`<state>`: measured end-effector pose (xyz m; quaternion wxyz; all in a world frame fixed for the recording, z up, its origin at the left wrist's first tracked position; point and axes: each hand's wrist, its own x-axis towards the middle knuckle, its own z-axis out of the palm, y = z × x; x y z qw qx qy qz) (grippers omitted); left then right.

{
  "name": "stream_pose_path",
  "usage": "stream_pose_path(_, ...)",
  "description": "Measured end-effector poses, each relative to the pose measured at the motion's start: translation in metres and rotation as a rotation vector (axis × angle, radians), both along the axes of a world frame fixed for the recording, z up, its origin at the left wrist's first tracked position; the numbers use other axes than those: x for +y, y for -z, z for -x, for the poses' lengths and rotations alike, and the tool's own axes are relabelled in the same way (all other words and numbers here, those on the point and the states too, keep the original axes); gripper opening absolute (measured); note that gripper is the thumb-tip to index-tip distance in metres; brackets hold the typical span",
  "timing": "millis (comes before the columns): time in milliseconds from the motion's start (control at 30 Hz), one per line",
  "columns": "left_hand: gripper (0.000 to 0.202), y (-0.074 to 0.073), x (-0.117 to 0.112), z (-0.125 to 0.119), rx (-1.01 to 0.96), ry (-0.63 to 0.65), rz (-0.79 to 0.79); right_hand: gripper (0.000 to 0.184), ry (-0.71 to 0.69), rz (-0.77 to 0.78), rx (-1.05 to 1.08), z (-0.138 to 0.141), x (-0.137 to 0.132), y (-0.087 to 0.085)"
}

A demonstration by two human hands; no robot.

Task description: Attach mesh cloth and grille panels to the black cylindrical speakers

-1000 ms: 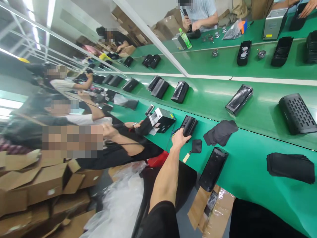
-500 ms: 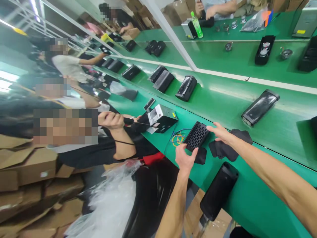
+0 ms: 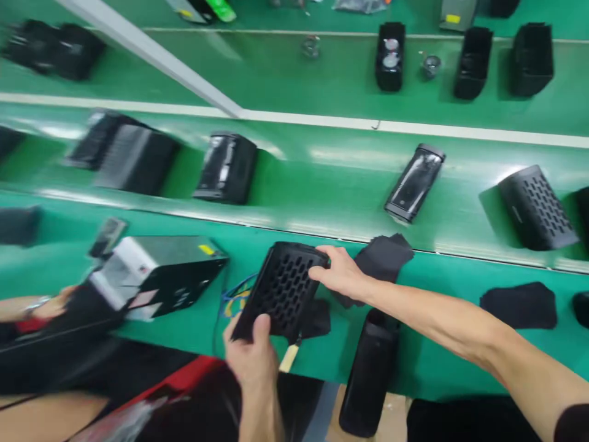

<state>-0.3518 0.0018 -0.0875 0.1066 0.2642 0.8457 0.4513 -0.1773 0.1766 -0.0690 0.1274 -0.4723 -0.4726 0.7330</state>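
Both hands hold a black speaker housing (image 3: 288, 285) with a face full of slots, tilted over the green bench. My left hand (image 3: 253, 353) grips its near lower corner, thumb on the slotted face. My right hand (image 3: 338, 270) clasps the far right corner. Just behind my right hand lie dark fabric pieces (image 3: 386, 255), and one more dark piece (image 3: 317, 318) shows partly under the housing. A smooth black speaker housing (image 3: 370, 374) lies across the bench edge below my right forearm. The handle of a light-coloured tool (image 3: 289, 358) sticks out below the held housing.
Left stands a metal box-shaped machine (image 3: 179, 270) near a co-worker's hand (image 3: 59, 304), with blue and yellow cords (image 3: 237, 301) beside it. The green conveyor (image 3: 317, 190) behind carries several black housings, including a slotted one (image 3: 536, 205). A dark fabric stack (image 3: 519, 305) lies right.
My view has swung right and down. Both hands, open around the slotted housing before, have closed on it, and it has been raised and tilted off the bench.
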Motion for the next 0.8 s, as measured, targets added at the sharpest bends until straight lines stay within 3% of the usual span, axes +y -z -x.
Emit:
stream_pose_path(67, 0.065, -0.024, 0.014, -0.029, 0.016, 0.124, 0.043, 0.060, 0.198, -0.055, 0.050, -0.062, -0.021, -0.008)
stream_pose_path(167, 0.061, -0.042, 0.053, -0.095, -0.103, 0.517, 0.201, 0.056, 0.577, 0.001, 0.076, -0.169, -0.065, -0.004)
stream_pose_path(267, 0.061, -0.030, 0.098, -0.158, -0.162, 0.934, 0.402, 0.059, 0.863, 0.163, 0.052, -0.246, -0.100, 0.015)
stream_pose_path(333, 0.063, -0.012, 0.119, -0.186, -0.152, 1.103, 0.496, 0.064, 0.960, 0.233, 0.035, -0.270, -0.113, 0.028)
stream_pose_path(433, 0.063, 0.011, 0.131, -0.199, -0.059, 1.200, 0.421, 0.070, 0.905, 0.247, 0.034, -0.282, -0.120, 0.037)
stream_pose_path(533, 0.059, 0.018, 0.127, -0.195, 0.076, 1.156, 0.329, 0.064, 0.679, 0.111, -0.178, -0.297, -0.123, 0.033)
stream_pose_path(667, 0.049, 0.009, 0.117, -0.189, 0.214, 1.020, 0.195, 0.029, 0.514, -0.166, -0.559, -0.347, -0.132, 0.030)
stream_pose_path(800, 0.045, -0.009, 0.111, -0.193, 0.245, 0.952, 0.073, 0.022, 0.256, -0.231, -0.880, -0.389, -0.134, 0.036)
